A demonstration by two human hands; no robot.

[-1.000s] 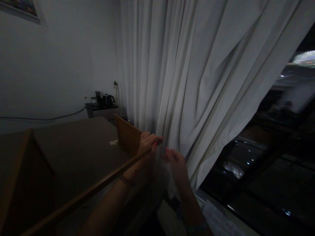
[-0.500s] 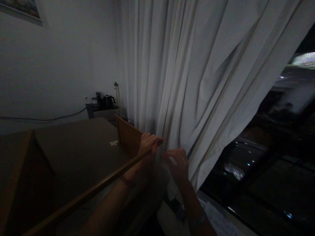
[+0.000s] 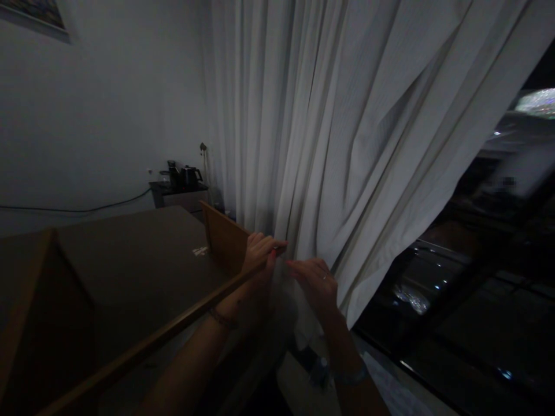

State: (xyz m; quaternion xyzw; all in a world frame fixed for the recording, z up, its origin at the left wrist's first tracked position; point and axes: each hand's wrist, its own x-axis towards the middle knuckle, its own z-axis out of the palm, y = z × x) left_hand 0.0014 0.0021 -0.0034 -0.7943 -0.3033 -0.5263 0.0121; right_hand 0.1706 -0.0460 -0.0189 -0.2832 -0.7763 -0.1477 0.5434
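Note:
A wooden piece of furniture with thin side panels lies on a brown surface (image 3: pixel 134 248). Its long wooden edge strip (image 3: pixel 173 332) runs from the lower left up to my hands. My left hand (image 3: pixel 259 254) is closed around the far end of that strip, thumb beneath and fingers over the top. Just right of that end, my right hand (image 3: pixel 315 284) is closed in a pinch at about the same height, apart from the wood. Whatever its fingertips hold is too small and dark to make out. An upright wooden panel (image 3: pixel 225 234) stands behind my left hand.
Small pale pieces (image 3: pixel 200 251) lie beside the upright panel. Long white curtains (image 3: pixel 299 144) hang close behind my hands, with a dark window (image 3: pixel 455 300) to the right. A low cabinet (image 3: pixel 184 197) in the corner bears a black kettle (image 3: pixel 189 175).
My right hand has turned slightly and shifted a little to the right. A thin line seen between the hands earlier no longer shows. My left hand keeps its hold.

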